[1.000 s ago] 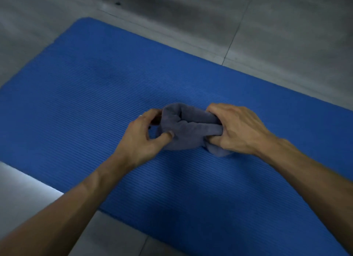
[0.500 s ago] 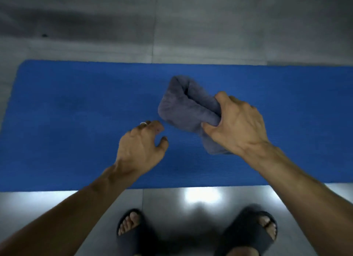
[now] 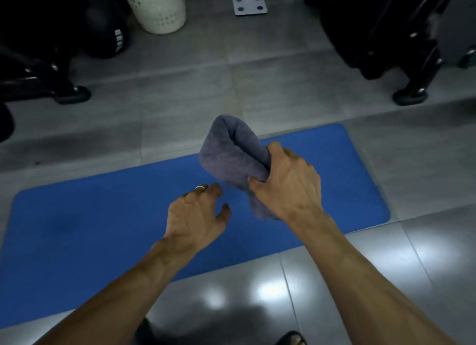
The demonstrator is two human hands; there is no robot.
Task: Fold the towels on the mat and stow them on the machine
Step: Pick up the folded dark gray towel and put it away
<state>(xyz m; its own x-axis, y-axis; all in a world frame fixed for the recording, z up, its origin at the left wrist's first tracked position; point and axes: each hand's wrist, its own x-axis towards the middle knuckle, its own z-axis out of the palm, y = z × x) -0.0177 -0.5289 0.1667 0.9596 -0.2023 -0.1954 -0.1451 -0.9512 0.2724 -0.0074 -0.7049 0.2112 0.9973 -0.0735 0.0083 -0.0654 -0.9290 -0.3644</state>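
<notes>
1. Fingers of the right hand (image 3: 288, 182) are curled round the near end of a folded grey-blue terry towel (image 3: 231, 154), thumb pinching it from the left side; the towel is bunched in the grip and held up off the floor
2. Folded towel stands tilted, its rounded fold end pointing up and away, its loose lower end hanging below the wrist, over the far right part of the mat
3. Left hand (image 3: 198, 218) hovers just beside the towel without touching it, fingers loosely curled and slightly spread, holding nothing; a thin silver ring (image 3: 200, 187) shows on one finger
4. Blue rectangular ribbed foam mat (image 3: 90, 215) lies flat on the grey tiled floor (image 3: 185, 87), beneath both hands
5. Beyond the mat: a cream perforated plastic basket (image 3: 157, 7) at upper left, a white square bathroom scale (image 3: 249, 4) near the top centre
6. Black metal-framed exercise machine (image 3: 401, 35) stands at upper right, its rubber foot (image 3: 409, 97) on the tiles, well apart from the towel; more dark equipment (image 3: 43, 48) at upper left, detail too dim to tell
</notes>
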